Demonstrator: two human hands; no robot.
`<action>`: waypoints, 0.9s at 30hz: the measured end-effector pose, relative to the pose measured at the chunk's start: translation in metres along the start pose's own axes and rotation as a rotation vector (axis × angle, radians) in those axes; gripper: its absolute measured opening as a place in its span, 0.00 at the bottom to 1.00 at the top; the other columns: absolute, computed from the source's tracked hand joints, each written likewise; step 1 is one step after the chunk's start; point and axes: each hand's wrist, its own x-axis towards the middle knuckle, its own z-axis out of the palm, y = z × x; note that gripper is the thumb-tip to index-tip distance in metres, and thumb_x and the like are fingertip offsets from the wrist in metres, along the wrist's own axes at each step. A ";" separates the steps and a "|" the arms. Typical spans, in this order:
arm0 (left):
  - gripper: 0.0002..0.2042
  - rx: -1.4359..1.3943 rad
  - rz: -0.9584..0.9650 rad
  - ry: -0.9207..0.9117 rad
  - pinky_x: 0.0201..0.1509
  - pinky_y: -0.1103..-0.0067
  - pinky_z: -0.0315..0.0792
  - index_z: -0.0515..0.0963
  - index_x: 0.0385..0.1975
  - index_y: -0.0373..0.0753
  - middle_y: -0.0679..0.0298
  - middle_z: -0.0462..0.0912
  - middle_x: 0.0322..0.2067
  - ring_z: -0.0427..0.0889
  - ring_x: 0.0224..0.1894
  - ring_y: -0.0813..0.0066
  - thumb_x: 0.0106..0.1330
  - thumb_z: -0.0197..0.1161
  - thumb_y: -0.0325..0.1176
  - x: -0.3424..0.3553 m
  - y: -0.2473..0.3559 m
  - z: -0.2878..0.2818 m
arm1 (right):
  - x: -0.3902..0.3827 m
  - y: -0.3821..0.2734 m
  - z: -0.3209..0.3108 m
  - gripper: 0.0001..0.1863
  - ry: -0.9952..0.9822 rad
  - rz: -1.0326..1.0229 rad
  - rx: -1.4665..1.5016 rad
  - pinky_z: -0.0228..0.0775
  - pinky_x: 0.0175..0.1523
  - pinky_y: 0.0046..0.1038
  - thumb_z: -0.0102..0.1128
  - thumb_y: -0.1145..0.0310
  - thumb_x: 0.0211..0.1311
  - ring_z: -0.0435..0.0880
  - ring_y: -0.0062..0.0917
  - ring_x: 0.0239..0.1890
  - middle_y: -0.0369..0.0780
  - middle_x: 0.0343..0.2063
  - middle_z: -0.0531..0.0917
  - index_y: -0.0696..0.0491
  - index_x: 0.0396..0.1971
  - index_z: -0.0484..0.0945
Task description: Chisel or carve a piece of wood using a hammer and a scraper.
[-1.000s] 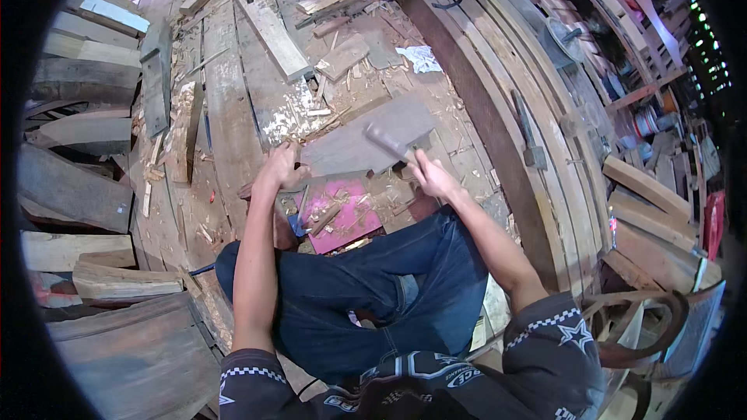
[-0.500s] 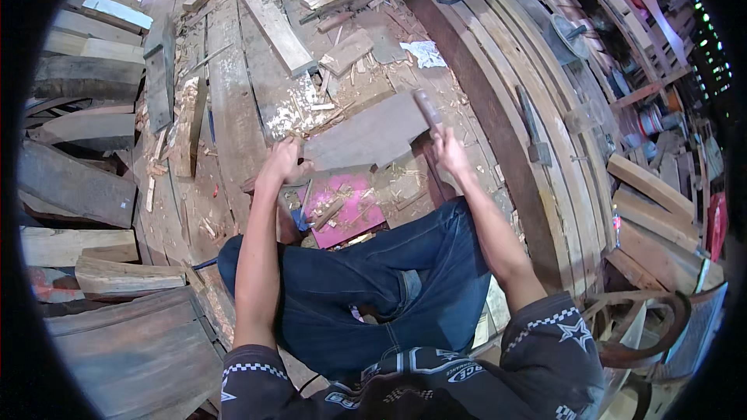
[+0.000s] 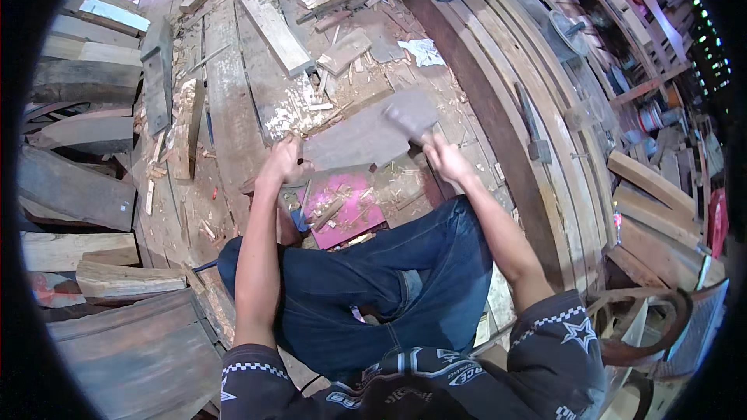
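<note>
Grey wood fills the middle of my feed: a broad board (image 3: 350, 140) lies slantwise on the littered plank floor (image 3: 233, 109), just beyond the wearer's blue jeans (image 3: 350, 288). From my distant seat I've got the right hand (image 3: 447, 159) wrapped around the handle of a tool (image 3: 408, 118), its wide head smeared over the board's right end; with that blur, I can't fairly say whether it touches wood. Over at the board's left end, there's the left hand (image 3: 282, 162), fingers curled in, though I cannot tell whether they grip the edge. Nearer the knees I see a pink panel (image 3: 359, 225) strewn with chips, and pale shavings (image 3: 289, 118) beyond the board. Off to the right, a long-handled hammer (image 3: 538, 150) rests on stacked beams (image 3: 560, 179), well apart from both hands.
</note>
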 end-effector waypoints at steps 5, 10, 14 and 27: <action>0.28 0.025 0.046 0.091 0.58 0.62 0.66 0.69 0.46 0.30 0.44 0.73 0.49 0.71 0.54 0.46 0.48 0.69 0.41 -0.001 -0.018 0.015 | 0.001 -0.001 0.002 0.21 0.249 0.100 0.161 0.68 0.37 0.44 0.51 0.52 0.63 0.78 0.53 0.33 0.57 0.26 0.79 0.58 0.38 0.70; 0.28 -0.034 -0.046 -0.040 0.56 0.64 0.67 0.69 0.46 0.29 0.43 0.74 0.46 0.73 0.50 0.46 0.49 0.69 0.41 -0.002 0.015 -0.010 | -0.007 0.039 0.007 0.24 0.207 0.204 0.142 0.66 0.37 0.44 0.51 0.52 0.63 0.77 0.51 0.31 0.55 0.24 0.77 0.63 0.31 0.71; 0.29 -0.035 0.011 0.024 0.57 0.62 0.65 0.68 0.47 0.29 0.44 0.73 0.46 0.71 0.52 0.47 0.50 0.68 0.42 -0.001 -0.002 0.003 | 0.000 0.018 0.007 0.23 0.319 0.374 -0.017 0.69 0.42 0.46 0.46 0.52 0.66 0.78 0.53 0.39 0.59 0.30 0.79 0.62 0.33 0.70; 0.31 0.010 -0.027 -0.024 0.57 0.61 0.66 0.68 0.48 0.31 0.43 0.73 0.48 0.71 0.53 0.44 0.48 0.69 0.44 0.003 0.003 0.002 | 0.003 0.001 0.013 0.19 0.195 0.001 -0.030 0.71 0.34 0.48 0.49 0.58 0.66 0.79 0.55 0.32 0.61 0.24 0.77 0.63 0.34 0.70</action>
